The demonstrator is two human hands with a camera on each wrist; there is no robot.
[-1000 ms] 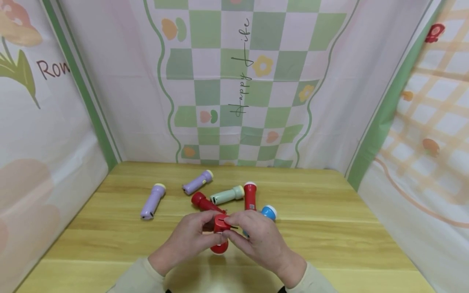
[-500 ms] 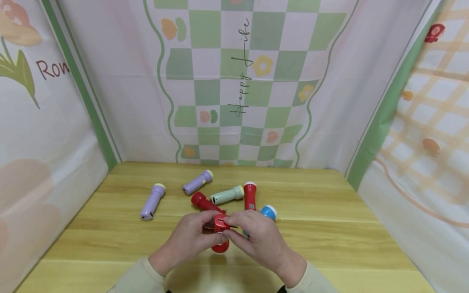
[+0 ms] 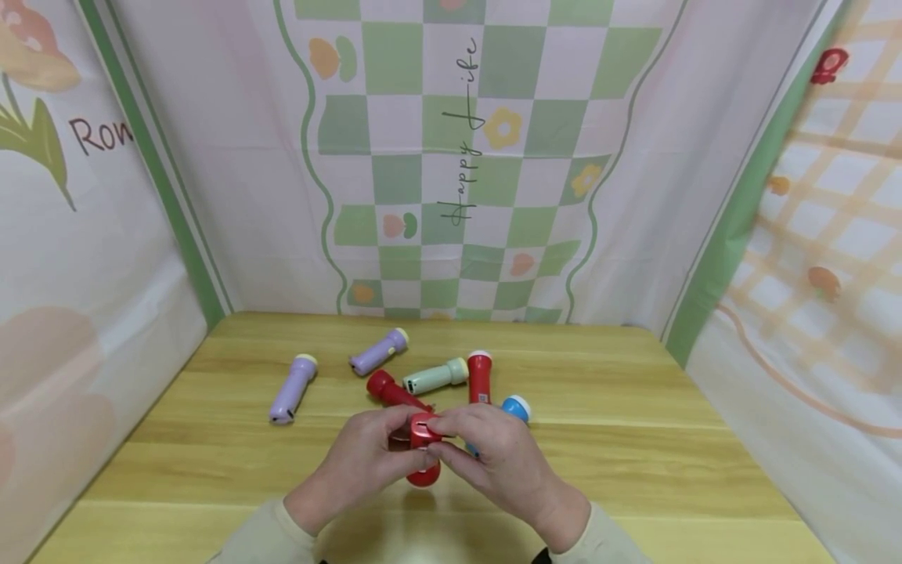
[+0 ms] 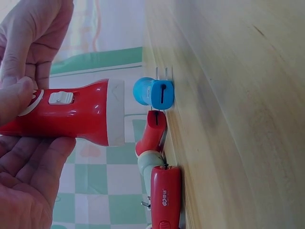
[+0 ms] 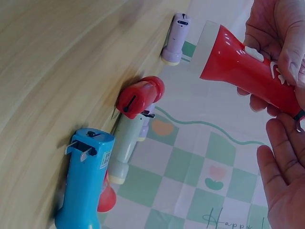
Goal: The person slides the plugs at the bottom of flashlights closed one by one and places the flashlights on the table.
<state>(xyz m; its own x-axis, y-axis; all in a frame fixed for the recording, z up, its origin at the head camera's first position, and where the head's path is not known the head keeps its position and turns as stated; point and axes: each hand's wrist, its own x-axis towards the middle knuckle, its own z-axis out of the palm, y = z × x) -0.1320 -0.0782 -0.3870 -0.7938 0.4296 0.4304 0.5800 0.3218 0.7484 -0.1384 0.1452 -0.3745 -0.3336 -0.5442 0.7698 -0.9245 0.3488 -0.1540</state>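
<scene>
My left hand point(image 3: 369, 454) grips a red flashlight point(image 4: 76, 112), its pale-rimmed lamp end pointing down above the table. In the left wrist view its white slide switch point(image 4: 62, 98) faces the camera. At the upturned slotted tail end, my right hand point(image 3: 493, 462) pinches with thumb and forefinger. A small dark part point(image 5: 299, 116) shows at that tail beside the right fingertips. Just beyond the hands lie a second red flashlight point(image 3: 386, 385) and a blue flashlight point(image 5: 86, 176) with two metal prongs sticking out. My hands partly cover both in the head view.
Farther back lie a pale green flashlight point(image 3: 437, 377) and another red flashlight point(image 3: 480, 376). Two purple flashlights point(image 3: 292, 390) are toward the left. The wooden table point(image 3: 634, 439) ends at a checkered curtain point(image 3: 458, 258), with curtains on both sides.
The thin dark part jutting right from the flashlight's tail now shows less beside my right fingers. Both hands stay almost in place; the head view has shifted slightly.
</scene>
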